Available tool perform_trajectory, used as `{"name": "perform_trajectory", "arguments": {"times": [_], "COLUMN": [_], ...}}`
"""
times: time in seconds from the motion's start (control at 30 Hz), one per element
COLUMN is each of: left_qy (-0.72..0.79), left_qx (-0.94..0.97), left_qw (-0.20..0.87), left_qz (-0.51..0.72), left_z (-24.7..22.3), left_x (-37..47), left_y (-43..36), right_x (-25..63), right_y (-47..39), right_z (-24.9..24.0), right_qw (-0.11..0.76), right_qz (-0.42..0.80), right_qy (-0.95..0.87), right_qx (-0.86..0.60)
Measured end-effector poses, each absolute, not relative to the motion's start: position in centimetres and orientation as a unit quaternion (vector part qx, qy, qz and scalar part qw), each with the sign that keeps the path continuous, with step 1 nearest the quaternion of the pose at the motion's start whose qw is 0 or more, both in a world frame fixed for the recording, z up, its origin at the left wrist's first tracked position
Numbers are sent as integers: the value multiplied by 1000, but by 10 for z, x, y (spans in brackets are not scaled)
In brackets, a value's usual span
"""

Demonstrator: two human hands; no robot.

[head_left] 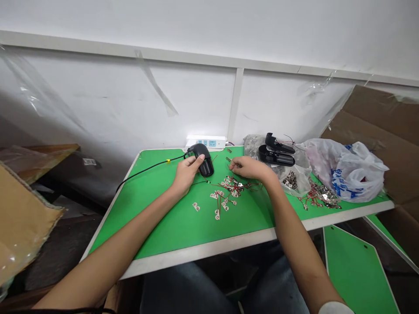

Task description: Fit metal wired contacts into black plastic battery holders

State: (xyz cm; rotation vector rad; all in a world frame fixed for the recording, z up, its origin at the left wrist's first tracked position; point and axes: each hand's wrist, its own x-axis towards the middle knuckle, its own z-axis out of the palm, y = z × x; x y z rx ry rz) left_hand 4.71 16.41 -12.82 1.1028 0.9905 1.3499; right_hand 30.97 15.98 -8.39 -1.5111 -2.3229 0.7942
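My left hand (189, 172) is wrapped round a black curved plastic housing (207, 167), from which a black cable runs left. My right hand (244, 167) is held low over the green tabletop (157, 183), its thumb and fingers pinched together; what lies between them is too small to make out. Just below it lies a pile of small metal contacts with red wires (236, 186). More flat pale pieces (218, 213) are scattered nearer the front edge, and one (195, 206) lies apart to the left.
A white power strip (207, 142) stands against the wall. At the right are black plastic parts (276, 156), a clear bag of metal pieces (291, 181), another contact pile (324, 196), a white plastic bag (356, 170) and a cardboard box (376, 122).
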Motion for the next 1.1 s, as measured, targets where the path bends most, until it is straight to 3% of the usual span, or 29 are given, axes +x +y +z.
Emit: {"name": "perform_trajectory", "arguments": {"times": [0.77,1.1], "left_qy": [368,373], "left_qx": [402,353], "left_qw": [596,613], "left_qz": [590,601], "left_z": [-126,-126], "left_x": [38,36], "left_y": [168,170], "right_x": [297,287], "right_y": [158,149], "right_z": [-90,-91], "right_qw": [71,110], "right_qz": [212,184], "right_qy": [-853,-842], "right_qx": [-472,-495]}}
